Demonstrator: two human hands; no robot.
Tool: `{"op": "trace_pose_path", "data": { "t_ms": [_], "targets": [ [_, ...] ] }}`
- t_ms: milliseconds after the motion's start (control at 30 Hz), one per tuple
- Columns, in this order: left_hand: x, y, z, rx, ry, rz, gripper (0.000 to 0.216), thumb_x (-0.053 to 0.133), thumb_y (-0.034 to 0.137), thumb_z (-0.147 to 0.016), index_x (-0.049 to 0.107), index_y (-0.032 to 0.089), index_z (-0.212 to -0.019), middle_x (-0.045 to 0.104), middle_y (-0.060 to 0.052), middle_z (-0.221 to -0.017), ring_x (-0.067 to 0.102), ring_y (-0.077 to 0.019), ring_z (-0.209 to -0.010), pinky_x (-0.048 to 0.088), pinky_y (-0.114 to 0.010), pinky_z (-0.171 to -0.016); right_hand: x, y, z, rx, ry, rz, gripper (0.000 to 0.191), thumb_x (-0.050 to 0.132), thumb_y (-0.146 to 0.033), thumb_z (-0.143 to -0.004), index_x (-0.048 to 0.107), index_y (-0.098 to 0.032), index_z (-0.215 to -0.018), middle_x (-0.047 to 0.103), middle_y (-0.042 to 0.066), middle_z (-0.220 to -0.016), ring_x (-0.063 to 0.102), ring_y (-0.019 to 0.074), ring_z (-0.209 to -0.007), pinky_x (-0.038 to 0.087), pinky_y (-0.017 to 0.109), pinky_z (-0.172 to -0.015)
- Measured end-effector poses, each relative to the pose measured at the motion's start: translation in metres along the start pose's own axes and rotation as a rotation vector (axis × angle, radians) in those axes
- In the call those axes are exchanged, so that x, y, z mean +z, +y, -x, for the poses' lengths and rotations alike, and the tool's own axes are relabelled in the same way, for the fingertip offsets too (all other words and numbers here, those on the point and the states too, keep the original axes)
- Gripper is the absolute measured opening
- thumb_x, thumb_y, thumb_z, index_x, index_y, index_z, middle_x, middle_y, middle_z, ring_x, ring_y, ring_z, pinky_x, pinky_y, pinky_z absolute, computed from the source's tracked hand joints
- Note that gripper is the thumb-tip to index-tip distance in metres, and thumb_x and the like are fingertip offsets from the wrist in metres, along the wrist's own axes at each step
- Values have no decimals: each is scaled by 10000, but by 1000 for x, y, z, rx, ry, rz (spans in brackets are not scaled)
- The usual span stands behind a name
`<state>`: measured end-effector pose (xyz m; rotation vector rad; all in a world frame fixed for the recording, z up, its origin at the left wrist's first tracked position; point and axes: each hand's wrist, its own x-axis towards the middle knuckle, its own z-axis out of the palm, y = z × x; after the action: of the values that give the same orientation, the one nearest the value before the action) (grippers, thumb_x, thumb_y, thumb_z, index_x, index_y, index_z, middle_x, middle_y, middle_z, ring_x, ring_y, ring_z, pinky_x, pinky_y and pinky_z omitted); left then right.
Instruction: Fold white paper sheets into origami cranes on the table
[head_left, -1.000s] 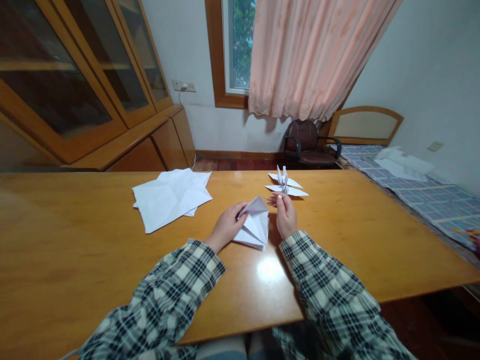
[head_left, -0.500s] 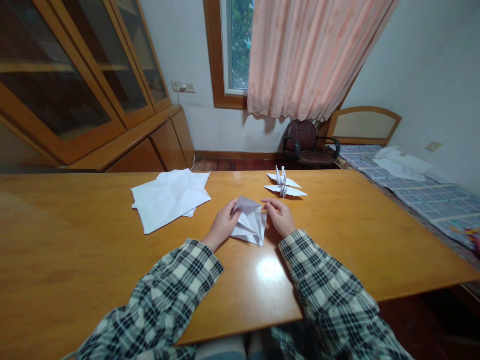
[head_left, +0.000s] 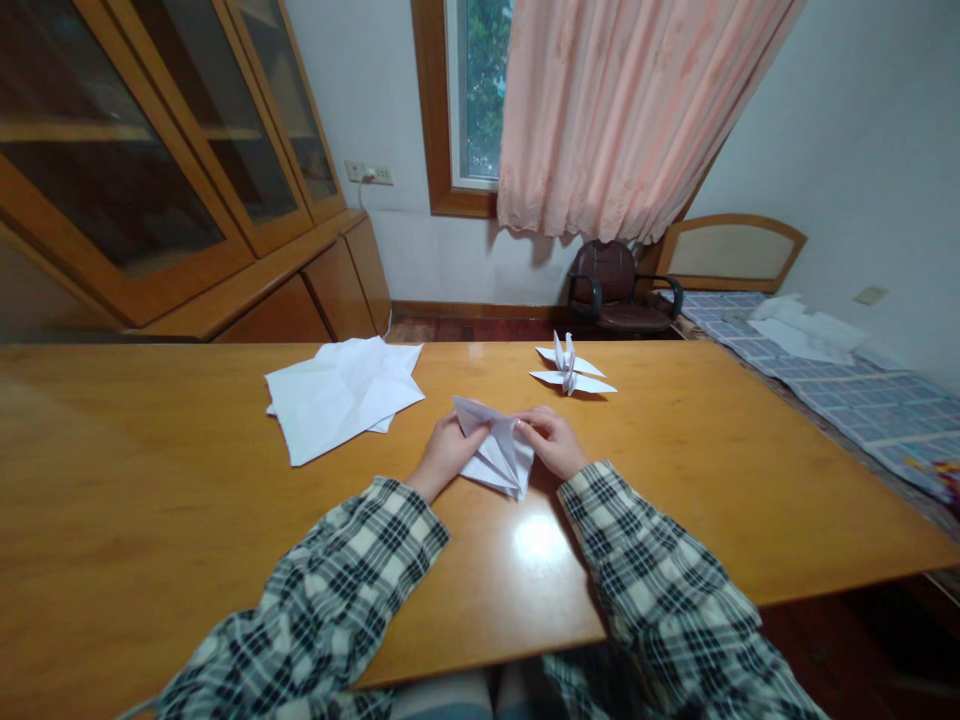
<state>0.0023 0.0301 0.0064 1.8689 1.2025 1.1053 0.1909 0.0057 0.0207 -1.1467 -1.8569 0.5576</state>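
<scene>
Both hands pinching folded paper [head_left: 495, 455]: left hand [head_left: 446, 450] at left edge, right hand [head_left: 551, 442] on top flap. Keep edges aligned w/ table [head_left: 675, 480] flat, crease firmly.

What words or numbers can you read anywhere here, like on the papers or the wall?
None can be read.
The folded paper between the left hand and right hand: plain white, no print.
The loose sheets and the paper crane on the table: blank.
The wall socket and the wall plate: too small to show any marking.
</scene>
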Motion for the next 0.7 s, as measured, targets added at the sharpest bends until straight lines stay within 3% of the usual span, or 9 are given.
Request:
{"op": "trace_pose_path", "data": {
  "t_ms": [200, 400, 700],
  "targets": [
    [1, -2, 1, -131, 42, -5, 264, 594, 358, -742, 674, 143, -871, 707, -73, -878, 651, -223, -828, 498, -307, -732, 3, -2, 2, -36, -58, -14, 228, 538, -345, -853, 696, -202, -935, 668, 58, -803, 577, 177, -780, 441, 329, -739],
    [4, -8, 2, -125, 59, 23, 233, 602, 349, -740, 682, 153, -837, 707, -54, -833, 652, -210, -784, 494, -296, -700, 2, -4, 3, -2, -77, -23, 261, 531, -343, -858, 656, -210, -1044, 671, 61, -886, 580, 184, -852, 439, 338, -785],
    [2, -4, 2, 82, -1, 140, 129, 577, 255, -775, 635, 158, -839, 640, -24, -829, 598, -158, -797, 460, -272, -753, 5, -6, 1, -37, -109, -14, 282, 527, -374, -858, 636, -206, -1058, 653, 65, -923, 573, 189, -882, 436, 348, -809]
  ]
}}
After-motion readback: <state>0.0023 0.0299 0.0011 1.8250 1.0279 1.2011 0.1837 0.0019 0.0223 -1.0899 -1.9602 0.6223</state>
